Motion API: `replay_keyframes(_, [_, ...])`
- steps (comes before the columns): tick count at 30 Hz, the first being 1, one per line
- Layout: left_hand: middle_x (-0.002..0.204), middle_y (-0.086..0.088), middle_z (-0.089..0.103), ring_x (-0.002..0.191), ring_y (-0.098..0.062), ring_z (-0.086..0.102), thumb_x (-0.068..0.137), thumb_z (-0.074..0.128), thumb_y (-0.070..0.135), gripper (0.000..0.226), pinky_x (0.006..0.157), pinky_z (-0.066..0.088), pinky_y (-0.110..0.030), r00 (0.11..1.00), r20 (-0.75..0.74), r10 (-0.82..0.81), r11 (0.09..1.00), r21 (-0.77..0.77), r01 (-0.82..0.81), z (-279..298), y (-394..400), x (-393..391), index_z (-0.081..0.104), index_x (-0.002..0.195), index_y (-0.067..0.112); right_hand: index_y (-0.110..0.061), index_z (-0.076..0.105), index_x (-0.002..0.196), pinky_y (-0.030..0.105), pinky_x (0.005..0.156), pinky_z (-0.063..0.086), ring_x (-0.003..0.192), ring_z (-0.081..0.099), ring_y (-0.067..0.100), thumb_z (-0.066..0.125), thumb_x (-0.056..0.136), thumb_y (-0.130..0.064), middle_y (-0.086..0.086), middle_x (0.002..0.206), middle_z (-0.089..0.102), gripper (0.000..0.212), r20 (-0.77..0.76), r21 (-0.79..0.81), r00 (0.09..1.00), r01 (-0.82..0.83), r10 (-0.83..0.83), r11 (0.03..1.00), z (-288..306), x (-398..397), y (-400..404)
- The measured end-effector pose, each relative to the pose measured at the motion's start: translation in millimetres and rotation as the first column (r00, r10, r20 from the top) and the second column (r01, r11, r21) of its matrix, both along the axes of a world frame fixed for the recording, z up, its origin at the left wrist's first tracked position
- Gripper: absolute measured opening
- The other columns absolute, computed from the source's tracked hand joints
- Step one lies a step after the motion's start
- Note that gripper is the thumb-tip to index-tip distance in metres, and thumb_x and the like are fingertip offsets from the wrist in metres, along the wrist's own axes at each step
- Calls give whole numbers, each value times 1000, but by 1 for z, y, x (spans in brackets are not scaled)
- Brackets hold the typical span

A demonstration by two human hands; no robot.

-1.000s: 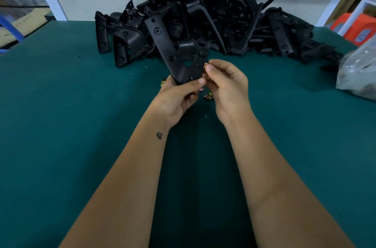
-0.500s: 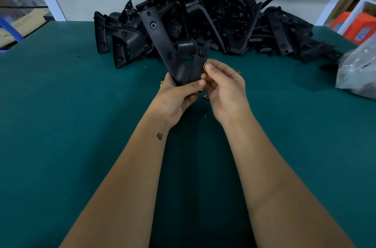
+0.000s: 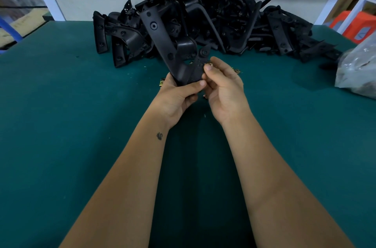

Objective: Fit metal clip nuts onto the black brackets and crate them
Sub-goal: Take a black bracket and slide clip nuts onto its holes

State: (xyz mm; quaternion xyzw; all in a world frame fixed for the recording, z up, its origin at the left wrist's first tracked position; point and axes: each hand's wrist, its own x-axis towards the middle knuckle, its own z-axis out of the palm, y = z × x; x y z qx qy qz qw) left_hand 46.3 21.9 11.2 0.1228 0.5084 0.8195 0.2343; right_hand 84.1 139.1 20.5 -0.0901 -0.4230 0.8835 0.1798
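Left hand [image 3: 176,96] wrapped round the lower end of one black bracket [image 3: 173,48], thumb across its front face, fingers curled behind. Bracket raised above the green table [image 3: 61,125], long axis running up and away to the left, holed flange on its right edge turned toward the right hand [image 3: 222,87]. Right hand just beside that flange, thumb and forefinger pinched together at its edge; probably on a clip nut, but too small and hidden to confirm. Nearer to the flange: right hand, so the push likely goes leftward onto the edge while the left braces. Loose brass-coloured clip nuts [image 3: 234,69] scattered on the table behind and under the hands. Pile of black brackets [image 3: 223,22] beyond, clear plastic bag [image 3: 358,69] far right. No crate in view. No legible brand or writing anywhere.
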Motion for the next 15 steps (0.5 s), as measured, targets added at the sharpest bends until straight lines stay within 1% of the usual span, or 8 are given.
replay_keyframes(1, [91,11,74,81,-2,69,83,72,-3,42,63,51,-17,1000,-7,3,1000,-15,-3,0,0,0,53,112,20,-9,62,110,26,76,56,77,63,13,64,88,3,3,86,65,25,2,21,1000,-1,1,1000,0,0,0])
replay_keyframes(3, [91,12,74,83,-2,70,83,72,-2,43,67,53,-17,1000,-26,9,999,-51,-10,0,1,1,52,114,21,-8,61,112,36,88,51,90,61,21,63,88,4,8,94,65,27,1,43,1000,-3,2,999,1,0,0])
replay_keyframes(5, [89,13,74,82,-1,70,84,72,-2,43,67,54,-18,999,-42,11,997,-78,-14,0,2,1,51,113,21,-8,60,112,40,92,49,91,60,22,62,88,5,9,93,65,27,-13,53,1000,-7,7,999,2,1,0])
replay_keyframes(7, [87,12,73,78,-1,69,84,72,-2,43,65,53,-19,998,-53,19,995,-99,-24,0,4,2,50,112,21,-8,59,110,39,86,48,86,59,19,62,88,5,5,87,65,26,-25,82,1000,-6,8,997,3,2,0])
replay_keyframes(10, [85,10,72,71,-1,67,84,73,-2,44,63,51,-20,997,-56,44,991,-120,-50,1,6,3,49,113,21,-10,59,105,32,75,47,81,60,17,62,89,5,3,82,66,22,-22,112,1000,2,1,994,3,3,-1])
replay_keyframes(13, [83,10,71,68,-1,66,84,73,-2,43,62,51,-21,997,-61,50,989,-138,-58,2,6,3,50,114,19,-11,60,100,28,71,47,83,60,19,62,89,5,-1,76,68,20,-25,130,1000,11,-8,992,3,4,-3])
replay_keyframes(15, [80,11,71,66,-1,65,84,72,-2,40,62,51,-21,997,-62,41,989,-141,-49,2,6,2,52,112,19,-11,62,98,25,65,46,77,60,17,63,88,5,-2,74,68,19,-31,138,999,13,-9,990,4,4,-4])
